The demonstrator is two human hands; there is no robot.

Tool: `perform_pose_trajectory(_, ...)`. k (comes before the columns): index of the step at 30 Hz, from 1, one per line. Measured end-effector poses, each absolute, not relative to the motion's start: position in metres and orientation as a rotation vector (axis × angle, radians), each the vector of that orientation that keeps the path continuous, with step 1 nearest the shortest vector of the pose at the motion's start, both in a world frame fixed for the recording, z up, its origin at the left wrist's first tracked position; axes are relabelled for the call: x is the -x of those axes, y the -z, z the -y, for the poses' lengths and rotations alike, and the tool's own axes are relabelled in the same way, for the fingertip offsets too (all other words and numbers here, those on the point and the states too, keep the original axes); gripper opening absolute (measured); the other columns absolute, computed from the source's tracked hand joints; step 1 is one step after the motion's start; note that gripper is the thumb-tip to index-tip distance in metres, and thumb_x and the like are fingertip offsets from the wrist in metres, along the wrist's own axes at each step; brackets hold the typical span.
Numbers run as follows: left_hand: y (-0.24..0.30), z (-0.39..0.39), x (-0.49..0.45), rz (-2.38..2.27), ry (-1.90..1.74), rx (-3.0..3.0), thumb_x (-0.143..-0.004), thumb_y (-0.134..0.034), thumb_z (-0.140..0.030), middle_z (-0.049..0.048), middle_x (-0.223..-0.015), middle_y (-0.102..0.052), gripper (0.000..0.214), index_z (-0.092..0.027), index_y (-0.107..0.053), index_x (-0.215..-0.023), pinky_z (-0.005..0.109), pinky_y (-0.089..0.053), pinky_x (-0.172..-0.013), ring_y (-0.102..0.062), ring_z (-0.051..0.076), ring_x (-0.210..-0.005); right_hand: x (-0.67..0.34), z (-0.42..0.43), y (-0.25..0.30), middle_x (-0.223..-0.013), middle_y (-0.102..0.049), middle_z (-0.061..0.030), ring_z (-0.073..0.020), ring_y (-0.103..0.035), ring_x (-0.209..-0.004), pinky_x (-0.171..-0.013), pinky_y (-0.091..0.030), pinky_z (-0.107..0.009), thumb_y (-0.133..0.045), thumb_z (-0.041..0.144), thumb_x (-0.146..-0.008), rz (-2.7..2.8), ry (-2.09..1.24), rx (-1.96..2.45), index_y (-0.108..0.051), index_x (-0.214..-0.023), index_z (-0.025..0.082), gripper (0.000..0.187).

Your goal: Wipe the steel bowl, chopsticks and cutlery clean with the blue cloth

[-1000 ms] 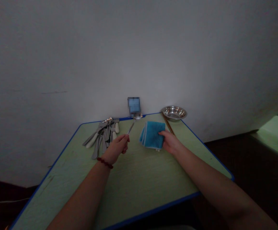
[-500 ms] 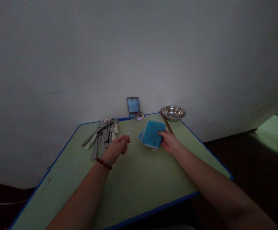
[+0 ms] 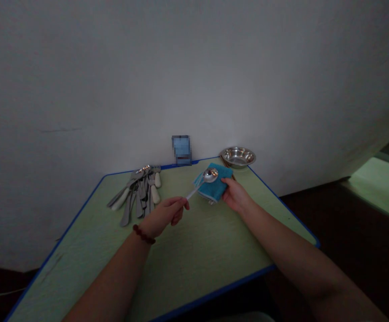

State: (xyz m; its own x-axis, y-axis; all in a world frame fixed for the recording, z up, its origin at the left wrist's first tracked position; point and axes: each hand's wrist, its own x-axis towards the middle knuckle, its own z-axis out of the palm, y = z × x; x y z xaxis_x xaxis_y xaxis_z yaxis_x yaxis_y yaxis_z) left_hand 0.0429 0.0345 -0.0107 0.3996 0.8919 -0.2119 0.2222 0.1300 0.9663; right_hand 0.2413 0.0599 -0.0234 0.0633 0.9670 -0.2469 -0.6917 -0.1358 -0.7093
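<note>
My left hand [image 3: 166, 215], with a dark bead bracelet on the wrist, is closed round the handle of a metal spoon [image 3: 204, 181]. The spoon's bowl rests over a folded blue cloth [image 3: 213, 188]. My right hand [image 3: 235, 195] grips that cloth at its right edge and holds it a little above the green table [image 3: 188, 250]. Both hands are near the middle of the table's far half.
A heap of several forks and spoons [image 3: 138, 193] lies at the far left of the table. A steel bowl [image 3: 238, 157] stands at the far right corner with brown chopsticks beside it. A small blurred blue object [image 3: 181, 150] stands against the white wall. A second green table surface [image 3: 378, 190] is at the right.
My left hand has swung the spoon to the right, bringing its bowl onto the blue cloth. My right hand has lifted the cloth slightly toward the spoon.
</note>
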Motion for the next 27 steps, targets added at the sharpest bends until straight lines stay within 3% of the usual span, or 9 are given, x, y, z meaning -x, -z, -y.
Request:
perform_pose_trajectory(15,0.0137,-0.0329,-0.0473,-0.998,-0.642,-1.277,-0.072,-0.046,-0.038,-0.0086,-0.039,-0.030,0.024,-0.016,-0.051,-0.064,0.019,-0.019,-0.036,-0.026,0.005,-0.035,-0.2396,-0.0572,0.0184,-0.072,-0.067,0.0005,-0.0141,-0.062,-0.066,-0.068,-0.051,-0.030,-0.040,0.008,-0.068,0.455,-1.559,0.765,-0.058,-0.086,0.019,0.027)
perform_pose_trajectory(27,0.0114,-0.0321,-0.0483,-1.053,-0.682,-1.232,-0.070,-0.049,-0.036,-0.0090,-0.045,-0.030,0.025,-0.014,-0.054,-0.081,0.019,-0.014,-0.037,-0.025,0.004,-0.037,-0.2379,-0.0562,0.0203,-0.072,-0.068,-0.0013,-0.0146,-0.063,-0.066,-0.067,-0.051,-0.031,-0.037,0.006,-0.070,0.425,-1.630,0.775,-0.056,-0.088,0.015,0.028)
